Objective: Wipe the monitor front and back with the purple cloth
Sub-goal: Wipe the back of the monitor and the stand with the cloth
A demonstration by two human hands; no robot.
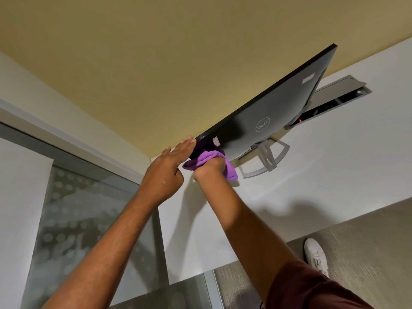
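Note:
I look down on the grey back of the monitor (274, 108), which carries a round logo and stands on a silver stand (265, 160) on the white desk (312, 175). My right hand (209, 169) is closed around the purple cloth (208, 160) and presses it against the near lower corner of the monitor's back. My left hand (169, 168) lies flat, fingers straight, against the monitor's near side edge. The screen side faces the yellow wall and is hidden.
An open cable tray (338, 94) with a red light is set into the desk behind the monitor. A frosted glass partition (73, 219) stands at the left. My white shoe (316, 255) is on the grey carpet at the lower right.

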